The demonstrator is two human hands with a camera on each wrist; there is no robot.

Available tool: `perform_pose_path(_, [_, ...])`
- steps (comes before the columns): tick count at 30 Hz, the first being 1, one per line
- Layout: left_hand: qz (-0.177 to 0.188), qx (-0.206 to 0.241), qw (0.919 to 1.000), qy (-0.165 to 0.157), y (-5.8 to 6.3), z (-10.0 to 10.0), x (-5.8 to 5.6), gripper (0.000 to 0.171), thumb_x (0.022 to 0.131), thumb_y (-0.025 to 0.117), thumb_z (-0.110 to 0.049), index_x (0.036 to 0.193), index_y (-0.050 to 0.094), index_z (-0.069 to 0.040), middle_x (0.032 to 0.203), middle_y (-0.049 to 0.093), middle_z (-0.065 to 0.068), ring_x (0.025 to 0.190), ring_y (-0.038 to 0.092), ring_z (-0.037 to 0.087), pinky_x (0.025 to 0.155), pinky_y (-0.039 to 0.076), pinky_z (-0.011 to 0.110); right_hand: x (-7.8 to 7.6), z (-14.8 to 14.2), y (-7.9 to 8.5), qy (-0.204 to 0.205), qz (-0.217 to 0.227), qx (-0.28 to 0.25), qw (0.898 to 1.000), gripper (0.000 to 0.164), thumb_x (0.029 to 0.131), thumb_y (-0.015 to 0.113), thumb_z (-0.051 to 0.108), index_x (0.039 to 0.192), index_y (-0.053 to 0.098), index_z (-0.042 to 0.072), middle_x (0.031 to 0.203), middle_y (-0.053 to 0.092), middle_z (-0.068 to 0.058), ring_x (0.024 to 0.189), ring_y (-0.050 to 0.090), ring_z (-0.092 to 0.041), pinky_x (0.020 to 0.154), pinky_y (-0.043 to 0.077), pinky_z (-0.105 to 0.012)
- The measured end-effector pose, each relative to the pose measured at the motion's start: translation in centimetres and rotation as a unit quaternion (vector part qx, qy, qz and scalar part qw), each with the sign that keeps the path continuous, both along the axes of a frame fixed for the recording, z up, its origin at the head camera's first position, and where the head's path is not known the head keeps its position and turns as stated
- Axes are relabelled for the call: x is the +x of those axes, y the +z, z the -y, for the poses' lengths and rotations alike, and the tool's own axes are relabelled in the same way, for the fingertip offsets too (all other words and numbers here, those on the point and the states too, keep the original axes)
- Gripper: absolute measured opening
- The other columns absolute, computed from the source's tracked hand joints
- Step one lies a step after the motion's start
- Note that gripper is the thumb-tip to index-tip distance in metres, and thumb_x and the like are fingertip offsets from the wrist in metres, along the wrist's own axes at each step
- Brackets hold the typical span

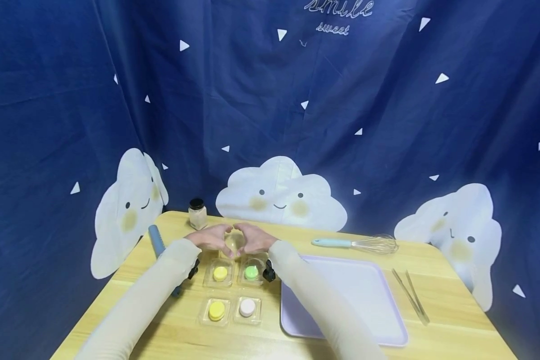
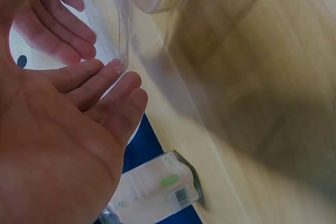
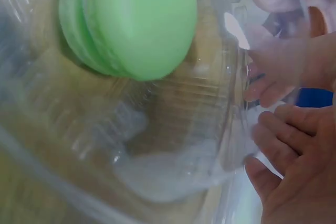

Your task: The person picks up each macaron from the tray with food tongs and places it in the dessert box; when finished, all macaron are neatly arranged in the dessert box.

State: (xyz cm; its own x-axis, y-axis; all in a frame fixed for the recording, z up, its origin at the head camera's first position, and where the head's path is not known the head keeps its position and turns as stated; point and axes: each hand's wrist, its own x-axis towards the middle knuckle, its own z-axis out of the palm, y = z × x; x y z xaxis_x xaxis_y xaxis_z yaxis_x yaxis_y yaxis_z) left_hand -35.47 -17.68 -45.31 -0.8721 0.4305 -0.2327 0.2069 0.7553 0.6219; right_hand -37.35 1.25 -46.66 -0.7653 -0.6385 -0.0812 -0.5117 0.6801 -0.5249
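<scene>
Both hands meet over a clear plastic box [image 1: 234,241] at the table's far middle. My left hand [image 1: 213,239] curves round its left side, with thumb and fingers on it; a fingertip touches the clear edge in the left wrist view. Round the right side curves my right hand [image 1: 255,238]. I cannot tell whether anything is inside. Nearer to me, a yellow macaron [image 1: 220,273] and a green macaron [image 1: 251,272] sit in clear trays. Another yellow macaron [image 1: 216,310] and a pale macaron [image 1: 247,307] form the front row. The green one looks large in the right wrist view.
A black-lidded jar [image 1: 198,214] stands behind my left hand. One long blue tool [image 1: 156,240] lies partly under my left arm. To the right are a lilac tray [image 1: 389,310], partly below my right forearm, a whisk [image 1: 355,244] and metal tongs [image 1: 411,296].
</scene>
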Motion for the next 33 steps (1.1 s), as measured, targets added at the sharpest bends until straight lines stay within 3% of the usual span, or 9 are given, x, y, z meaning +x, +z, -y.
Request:
perform_pose_path(7, [0.005, -0.010, 0.9998, -0.014, 0.21, -0.51, 0.03, 0.105, 0.073, 0.087, -0.022, 0.154, 0.029, 0.009, 0.158, 0.036, 0.030, 0.147, 0.037, 0.045, 0.123, 0.032, 0.058, -0.22, 0.11, -0.01, 0.016, -0.024, 0.026, 0.999, 0.088, 0.075, 0.086, 0.016, 0.151, 0.043, 0.017, 0.159, 0.044, -0.010, 0.147, 0.043, -0.030, 0.123, 0.035, -0.053])
perform_pose_path(19, [0.011, 0.005, 0.9995, -0.030, -0.20, -0.75, -0.62, 0.089, 0.074, 0.086, -0.020, 0.149, 0.043, 0.004, 0.145, 0.057, 0.021, 0.135, 0.054, 0.036, 0.117, 0.042, 0.054, -0.43, 0.02, -0.01, 0.013, -0.014, 0.026, 0.999, 0.093, 0.076, 0.087, 0.025, 0.154, 0.039, 0.010, 0.157, 0.047, -0.009, 0.146, 0.045, -0.029, 0.123, 0.036, -0.050])
perform_pose_path(27, [-0.016, -0.047, 0.9988, -0.003, -0.22, -0.79, -0.44, 0.093, 0.071, 0.086, -0.014, 0.149, 0.040, 0.008, 0.150, 0.050, 0.027, 0.141, 0.047, 0.043, 0.118, 0.041, 0.055, 0.01, 0.15, 0.18, -0.003, -0.015, 0.039, 0.999, 0.086, 0.083, 0.081, 0.019, 0.156, 0.037, 0.009, 0.161, 0.043, -0.009, 0.149, 0.041, -0.029, 0.125, 0.033, -0.049])
perform_pose_path(33, [-0.054, -0.046, 0.9974, 0.005, 0.44, -0.14, -0.12, 0.083, 0.073, 0.085, -0.021, 0.143, 0.049, 0.004, 0.141, 0.059, 0.019, 0.127, 0.059, 0.035, 0.109, 0.050, 0.050, 0.23, -0.22, 0.62, 0.005, -0.031, 0.019, 0.999, 0.088, 0.081, 0.081, 0.016, 0.156, 0.036, 0.009, 0.161, 0.042, -0.010, 0.149, 0.041, -0.029, 0.125, 0.034, -0.048])
